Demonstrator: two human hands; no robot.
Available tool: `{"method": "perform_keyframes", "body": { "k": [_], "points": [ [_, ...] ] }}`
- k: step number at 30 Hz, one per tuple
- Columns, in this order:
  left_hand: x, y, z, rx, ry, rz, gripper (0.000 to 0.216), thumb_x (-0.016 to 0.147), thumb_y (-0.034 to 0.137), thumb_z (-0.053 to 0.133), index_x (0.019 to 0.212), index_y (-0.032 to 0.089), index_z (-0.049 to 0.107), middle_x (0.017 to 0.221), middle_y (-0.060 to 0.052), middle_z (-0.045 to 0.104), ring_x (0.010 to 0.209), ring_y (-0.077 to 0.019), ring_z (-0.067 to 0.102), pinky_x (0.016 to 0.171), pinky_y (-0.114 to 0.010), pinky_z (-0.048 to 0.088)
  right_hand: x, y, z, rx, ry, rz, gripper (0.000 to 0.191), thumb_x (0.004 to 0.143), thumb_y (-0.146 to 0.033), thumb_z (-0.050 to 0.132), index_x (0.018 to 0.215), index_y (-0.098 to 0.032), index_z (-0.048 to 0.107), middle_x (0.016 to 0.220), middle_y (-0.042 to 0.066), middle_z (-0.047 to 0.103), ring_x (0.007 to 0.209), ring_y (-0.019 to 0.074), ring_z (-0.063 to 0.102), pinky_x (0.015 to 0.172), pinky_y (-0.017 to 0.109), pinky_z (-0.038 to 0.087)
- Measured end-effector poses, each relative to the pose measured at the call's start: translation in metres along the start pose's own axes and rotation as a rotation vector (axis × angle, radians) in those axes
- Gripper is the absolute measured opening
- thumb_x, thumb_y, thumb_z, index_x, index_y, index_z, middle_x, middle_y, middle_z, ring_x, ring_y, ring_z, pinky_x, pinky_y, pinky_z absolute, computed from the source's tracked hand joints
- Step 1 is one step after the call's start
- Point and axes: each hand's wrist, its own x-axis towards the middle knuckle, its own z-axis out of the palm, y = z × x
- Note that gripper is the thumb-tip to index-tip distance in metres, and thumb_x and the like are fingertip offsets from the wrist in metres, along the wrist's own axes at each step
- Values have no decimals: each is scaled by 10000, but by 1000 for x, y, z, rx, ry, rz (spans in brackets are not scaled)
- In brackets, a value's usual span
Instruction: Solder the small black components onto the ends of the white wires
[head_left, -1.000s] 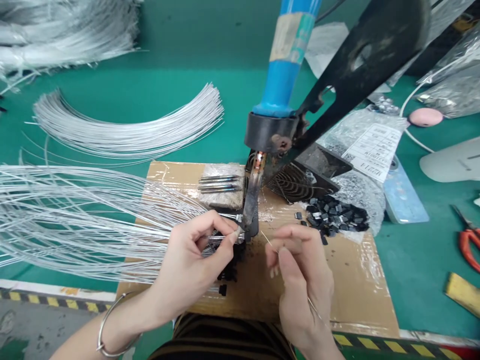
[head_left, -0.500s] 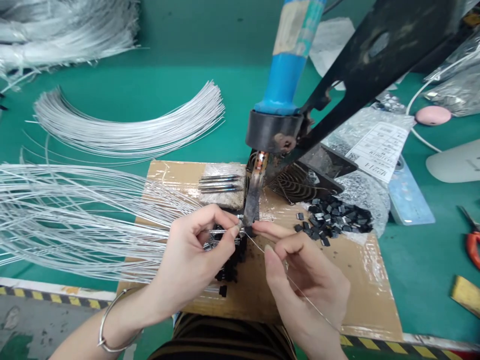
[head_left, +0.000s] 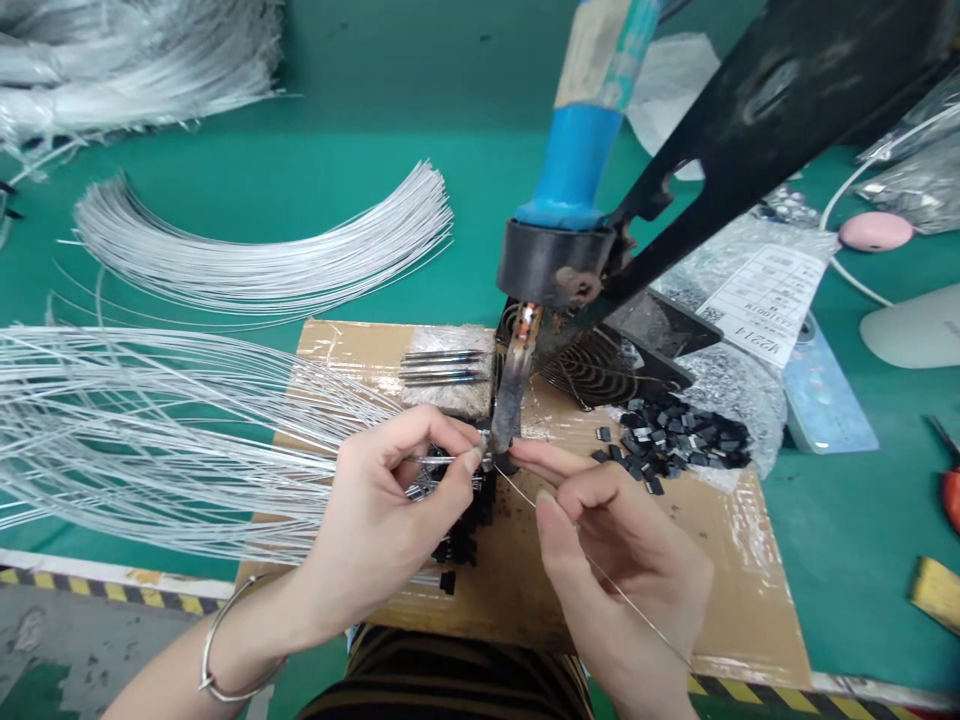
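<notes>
Thumb and forefinger of my left hand (head_left: 401, 500) pinch a thin cable (head_left: 435, 460), its end held at the soldering iron's tip. My right hand (head_left: 626, 560) is closed on a strand of solder wire (head_left: 619, 590), which runs from the palm up to that same spot. The soldering iron (head_left: 514, 385) has a blue handle and points downward in a black clamp (head_left: 555, 262). Its tip meets the cable end, and the exact joint is too small to make out. Below the left fingers lie black connectors (head_left: 457, 545), partly hidden by the hand.
White cables (head_left: 165, 440) spread to the left, with a curved bundle (head_left: 262, 260) behind. Small black parts (head_left: 682, 435) are heaped on the cardboard (head_left: 735, 570). A coil holder (head_left: 600, 365), a labelled plastic bag (head_left: 765, 300) and red-handled pliers (head_left: 951, 500) are to the right.
The whole view has shifted slightly, so most things sit a little further right. Both hands keep their grips at the iron's tip, with hardly any movement.
</notes>
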Motion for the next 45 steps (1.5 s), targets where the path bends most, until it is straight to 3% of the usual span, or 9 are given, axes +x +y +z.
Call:
{"method": "perform_keyframes", "body": {
  "k": [10,25,36,45],
  "points": [
    [2,0,1,-2,-1,14,137,830,103,718,726,193,712,820,-22,831,749,-143,730,690,-212,549,1,3,-3,-26,-11,-38,225,950,-158,690,764,-242,596,1201,89,849,1061,247,824,927,345,639],
    [0,-3,-1,20,-5,37,127,842,131,714,730,190,714,822,-34,829,740,-162,729,684,-245,541,0,2,0,14,3,-15,232,953,-150,699,766,-249,602,1194,45,851,1062,208,818,933,305,609],
    [-2,-2,-1,50,-11,52,129,859,141,691,740,190,705,837,-36,829,698,-159,707,625,-254,507,1,4,-1,-2,-4,-49,230,965,-153,697,771,-238,606,1190,86,851,1049,232,827,910,318,643],
    [-2,-2,-2,27,-10,60,130,850,134,703,734,192,707,847,-44,838,737,-171,728,669,-259,539,-2,2,1,33,3,-27,234,964,-145,692,769,-246,611,1198,51,851,1074,206,817,958,301,619]
  ]
}}
